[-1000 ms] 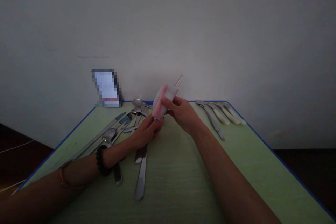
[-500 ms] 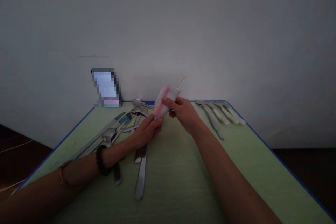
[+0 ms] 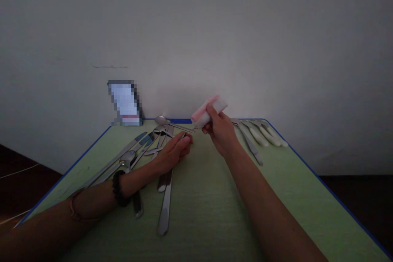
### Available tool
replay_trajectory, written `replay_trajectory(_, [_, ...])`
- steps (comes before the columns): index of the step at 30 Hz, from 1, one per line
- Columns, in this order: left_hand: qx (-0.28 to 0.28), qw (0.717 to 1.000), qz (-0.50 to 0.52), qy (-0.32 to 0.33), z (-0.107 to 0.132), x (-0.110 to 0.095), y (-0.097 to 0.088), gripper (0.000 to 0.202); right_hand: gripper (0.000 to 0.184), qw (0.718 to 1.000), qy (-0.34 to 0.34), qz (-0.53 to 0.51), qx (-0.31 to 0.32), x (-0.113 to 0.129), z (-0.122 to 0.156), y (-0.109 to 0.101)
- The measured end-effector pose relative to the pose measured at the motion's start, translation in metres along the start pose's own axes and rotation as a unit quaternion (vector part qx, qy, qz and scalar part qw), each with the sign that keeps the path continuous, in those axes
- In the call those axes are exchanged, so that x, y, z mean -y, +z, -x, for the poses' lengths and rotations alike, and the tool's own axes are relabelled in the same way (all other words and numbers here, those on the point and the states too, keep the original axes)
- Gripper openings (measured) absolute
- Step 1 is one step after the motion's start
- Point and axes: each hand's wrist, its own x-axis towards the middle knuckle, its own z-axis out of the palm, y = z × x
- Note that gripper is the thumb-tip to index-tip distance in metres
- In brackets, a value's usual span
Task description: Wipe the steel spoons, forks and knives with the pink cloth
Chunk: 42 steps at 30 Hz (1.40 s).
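My right hand [image 3: 221, 132] is closed round a folded pink-and-white cloth [image 3: 205, 111], thumb on top. My left hand [image 3: 173, 153] is closed with its fingers curled on a thin metal piece of cutlery [image 3: 190, 131]. This piece shows only as a short bit between the left fingers and the cloth's lower end, so its kind is hidden. Around and under the left forearm lies a jumble of metal cutlery, including a spoon [image 3: 161, 120], a table knife [image 3: 135, 141] and a long flat handle [image 3: 164, 217].
At the table's right side, a metal utensil [image 3: 252, 147] and several white-handled pieces [image 3: 258, 137] lie side by side. A phone with a blurred screen [image 3: 125, 102] leans on the wall at the back left. Blue edging [image 3: 340, 198] borders the green table [image 3: 202, 221].
My right hand and the cloth have moved slightly right, off most of the utensil. Its thin tip no longer sticks out above the cloth. My left hand has barely moved.
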Motion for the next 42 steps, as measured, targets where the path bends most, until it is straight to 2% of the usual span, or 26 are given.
replay_trajectory(4, [-0.025,1.000,0.000,-0.014,-0.002,0.005,-0.001,0.053,0.044,0.994,0.063,0.032,0.082,-0.013,0.007,0.009])
replay_trajectory(8, [-0.032,0.999,0.013,-0.036,-0.003,0.006,-0.002,0.055,0.042,0.993,0.061,0.039,0.088,-0.010,0.009,0.009])
replay_trajectory(11, [-0.034,0.998,0.025,-0.036,-0.004,0.004,-0.003,0.046,0.043,0.997,0.042,0.031,0.061,0.000,0.006,0.005])
replay_trajectory(18, [-0.003,0.999,0.034,-0.025,-0.003,0.001,-0.006,0.035,0.042,0.996,-0.050,-0.041,-0.062,0.018,-0.002,-0.003])
replay_trajectory(23, [-0.026,1.000,0.015,0.000,-0.003,0.003,-0.008,0.032,0.047,0.991,-0.078,-0.042,-0.103,0.012,-0.002,0.001])
replay_trajectory(27, [-0.051,0.999,0.007,-0.002,-0.003,0.003,-0.008,0.032,0.049,0.990,-0.065,-0.046,-0.118,-0.002,0.000,0.005])
replay_trajectory(30, [-0.059,0.998,0.004,-0.020,-0.004,0.003,-0.006,0.037,0.049,0.995,-0.031,-0.038,-0.089,-0.016,0.005,0.012])
replay_trajectory(33, [-0.070,0.997,0.006,-0.028,-0.003,0.004,-0.003,0.041,0.051,1.000,0.021,-0.004,-0.022,-0.026,0.011,0.020])
replay_trajectory(35, [-0.070,0.997,0.010,-0.025,-0.003,0.004,-0.002,0.044,0.049,1.000,0.025,0.016,0.000,-0.027,0.012,0.022])
replay_trajectory(39, [-0.041,0.999,0.009,-0.002,-0.002,0.004,-0.001,0.041,0.043,0.999,0.005,0.026,0.024,-0.008,0.009,0.017])
replay_trajectory(42, [-0.031,0.999,-0.002,0.011,-0.001,0.003,-0.002,0.038,0.043,1.000,-0.027,0.002,-0.009,0.012,0.006,0.009])
